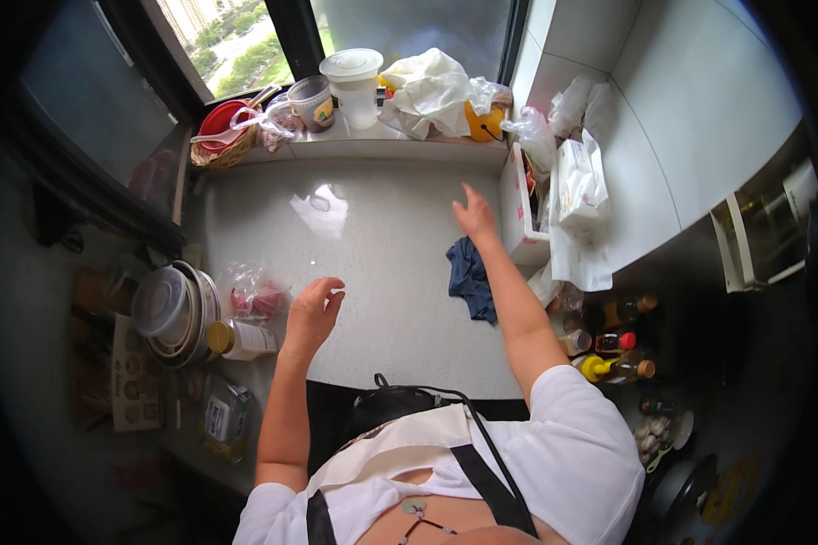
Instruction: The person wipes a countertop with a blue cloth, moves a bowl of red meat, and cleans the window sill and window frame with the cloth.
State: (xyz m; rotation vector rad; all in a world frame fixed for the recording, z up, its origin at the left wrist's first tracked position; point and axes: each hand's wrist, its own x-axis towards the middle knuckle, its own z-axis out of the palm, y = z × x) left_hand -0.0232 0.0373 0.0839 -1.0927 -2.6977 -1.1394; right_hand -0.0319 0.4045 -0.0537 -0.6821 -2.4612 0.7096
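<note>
My left hand (311, 316) is over the left part of the pale grey countertop (391, 336). Its thumb and fingers are pinched together, with a tiny white bit showing at the tips, too small to name. A pink item in a clear plastic bag (256, 298) lies just left of that hand. Reaching farther forward, my right hand (475, 218) is open, fingers apart and nothing in it. Under my right forearm a crumpled dark blue cloth (470, 280) lies on the counter, partly covered by the arm. A white box (521, 213) stands right of the hand.
Along the window ledge stand a red bowl in a basket (223, 127), a lidded tub (353, 86) and a white bag (432, 91). Stacked bowls (168, 304) and a gold-lidded jar (243, 340) sit at left. Several bottles (623, 341) crowd the right. A water patch (321, 207) glistens on the counter.
</note>
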